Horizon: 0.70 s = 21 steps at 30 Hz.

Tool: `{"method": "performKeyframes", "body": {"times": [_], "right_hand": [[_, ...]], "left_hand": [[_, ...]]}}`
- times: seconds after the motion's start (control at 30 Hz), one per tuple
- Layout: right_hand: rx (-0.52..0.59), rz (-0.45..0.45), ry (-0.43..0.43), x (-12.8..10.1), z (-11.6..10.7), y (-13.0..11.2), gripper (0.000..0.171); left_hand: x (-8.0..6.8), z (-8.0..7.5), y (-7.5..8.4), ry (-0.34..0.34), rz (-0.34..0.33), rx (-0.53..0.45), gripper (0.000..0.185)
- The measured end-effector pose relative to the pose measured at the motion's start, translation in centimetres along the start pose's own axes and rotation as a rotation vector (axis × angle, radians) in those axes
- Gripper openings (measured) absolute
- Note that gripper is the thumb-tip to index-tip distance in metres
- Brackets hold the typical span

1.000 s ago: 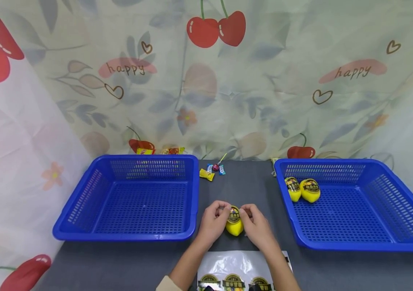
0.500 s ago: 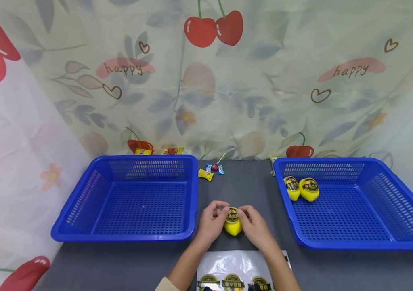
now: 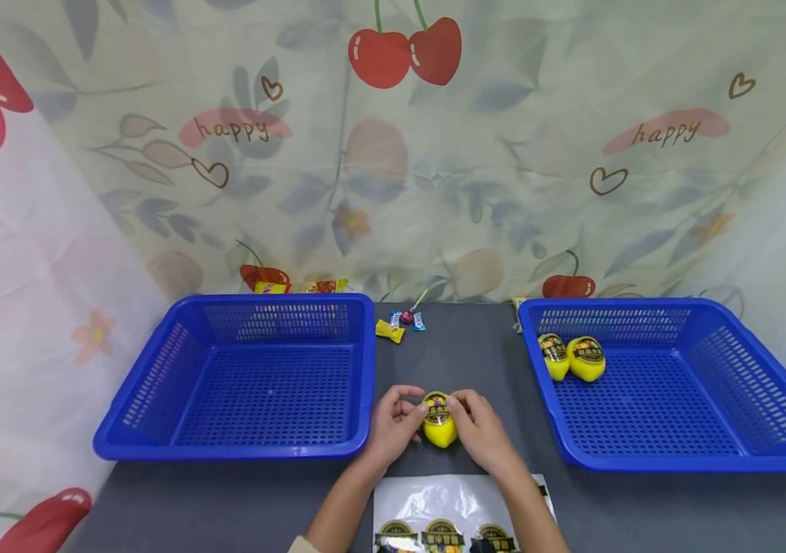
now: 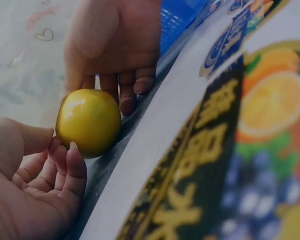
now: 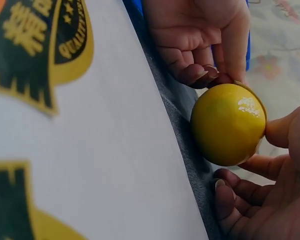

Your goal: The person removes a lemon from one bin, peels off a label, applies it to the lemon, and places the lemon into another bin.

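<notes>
A yellow lemon (image 3: 439, 427) with a round dark label on top sits on the grey table between both hands. My left hand (image 3: 393, 421) pinches its left side, thumb on the top. My right hand (image 3: 479, 427) pinches the right side the same way. The left wrist view shows the lemon (image 4: 88, 121) between my left hand (image 4: 37, 180) and my right hand (image 4: 117, 50). In the right wrist view the lemon (image 5: 228, 124) rests on the table, with my right hand (image 5: 262, 185) below it and my left hand (image 5: 202, 37) above.
A blue basket (image 3: 157, 415) stands at the left. Another blue basket (image 3: 697, 453) at the right holds two labelled lemons (image 3: 572, 357). A sticker sheet (image 3: 455, 511) lies at the near edge. Candies (image 3: 399, 322) lie at the back, before a cherry-print curtain.
Both hands and the lemon have shifted slightly left and nearer in the head view. The fingers stay on the lemon's label.
</notes>
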State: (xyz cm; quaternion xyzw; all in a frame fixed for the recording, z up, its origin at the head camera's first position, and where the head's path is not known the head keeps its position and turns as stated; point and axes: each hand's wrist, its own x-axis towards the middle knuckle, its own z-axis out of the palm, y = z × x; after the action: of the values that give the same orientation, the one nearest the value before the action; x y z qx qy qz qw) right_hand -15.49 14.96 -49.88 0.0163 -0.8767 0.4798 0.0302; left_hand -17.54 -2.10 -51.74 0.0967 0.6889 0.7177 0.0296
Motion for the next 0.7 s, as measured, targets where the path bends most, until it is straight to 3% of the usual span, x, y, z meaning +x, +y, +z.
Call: {"method": "performKeyframes", "body": {"times": [0.2, 0.43, 0.7], "right_hand": [[-0.003, -0.003, -0.007, 0.09, 0.25, 0.05, 0.024], [0.000, -0.028, -0.001, 0.08, 0.19, 0.27, 0.025], [0.017, -0.043, 0.012, 0.27, -0.33, 0.52, 0.021]], "left_hand": [[-0.27, -0.17, -0.51, -0.017, 0.094, 0.005, 0.024], [-0.26, -0.06, -0.16, -0.004, -0.050, 0.028, 0.025], [-0.09, 0.14, -0.76, -0.035, -0.052, 0.055, 0.024]]}}
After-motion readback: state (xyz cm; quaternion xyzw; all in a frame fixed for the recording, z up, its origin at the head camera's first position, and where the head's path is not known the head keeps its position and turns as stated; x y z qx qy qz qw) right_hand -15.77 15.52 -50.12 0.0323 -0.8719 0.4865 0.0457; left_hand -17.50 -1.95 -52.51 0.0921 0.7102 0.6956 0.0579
